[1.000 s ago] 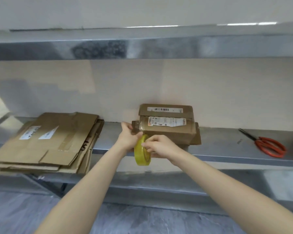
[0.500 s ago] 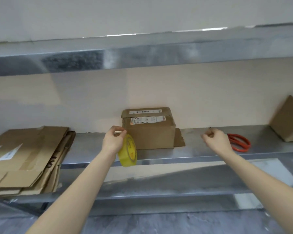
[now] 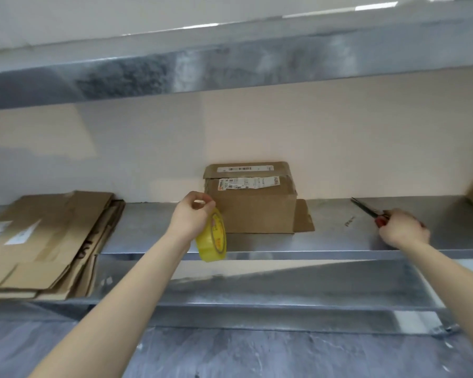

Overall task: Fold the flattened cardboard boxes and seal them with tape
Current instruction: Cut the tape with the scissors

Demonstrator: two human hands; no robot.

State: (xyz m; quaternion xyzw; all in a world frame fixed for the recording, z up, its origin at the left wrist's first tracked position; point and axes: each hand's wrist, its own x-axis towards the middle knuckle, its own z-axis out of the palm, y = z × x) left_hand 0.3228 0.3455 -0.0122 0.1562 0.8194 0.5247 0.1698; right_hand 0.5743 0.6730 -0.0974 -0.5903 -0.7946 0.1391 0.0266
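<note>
Steel shelf (image 3: 339, 241) carries a folded cardboard box (image 3: 253, 205). Just left of the box, the left hand (image 3: 190, 218) pinches a yellow tape roll (image 3: 212, 238); right of it, the right hand (image 3: 403, 230) grips red-handled scissors (image 3: 366, 210). Flattened boxes (image 3: 47, 241) lie far left.

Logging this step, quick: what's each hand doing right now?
Left hand: fingers pinch the yellow tape roll.
Right hand: fingers curled round the scissors handles.
</note>
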